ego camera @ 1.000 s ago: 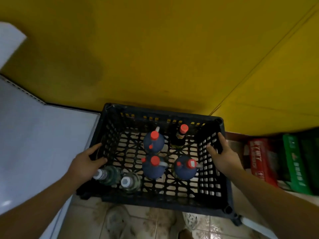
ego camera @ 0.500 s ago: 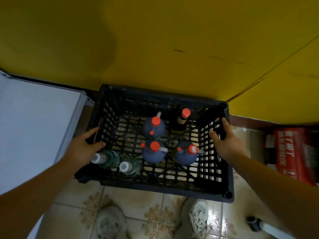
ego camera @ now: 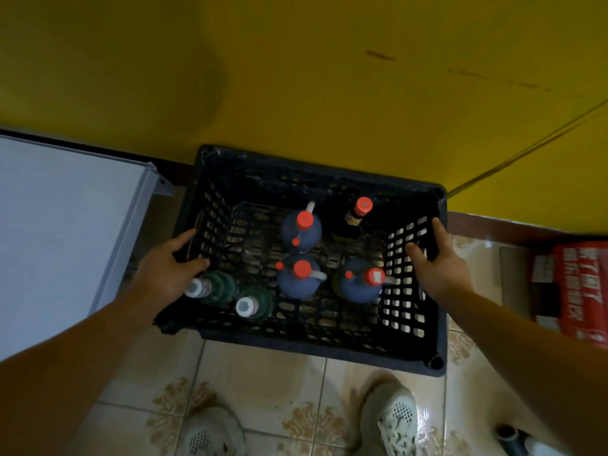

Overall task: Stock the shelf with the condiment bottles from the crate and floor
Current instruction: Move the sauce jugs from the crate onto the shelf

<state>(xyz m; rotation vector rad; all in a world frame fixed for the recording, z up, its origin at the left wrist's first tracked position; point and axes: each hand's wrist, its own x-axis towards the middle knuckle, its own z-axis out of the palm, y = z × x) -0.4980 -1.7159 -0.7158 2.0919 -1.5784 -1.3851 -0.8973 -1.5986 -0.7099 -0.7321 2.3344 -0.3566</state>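
holding: your left hand (ego camera: 164,274) and right hand (ego camera: 437,268) grip the crate (ego camera: 296,337) walls at 9 and 3 o'clock.
crate: at 12 o'clock from your shoes (ego camera: 391,419), six bottles (ego camera: 353,222) upright inside, none shelved.
risk: a tilted lift may topple the red-capped jugs (ego camera: 297,281) onto the green bottles (ego camera: 214,287).
writing: red carton (ego camera: 575,291) at 3 o'clock, white characters unreadable; bottle labels illegible.

head-worn view, looking steeply down, close
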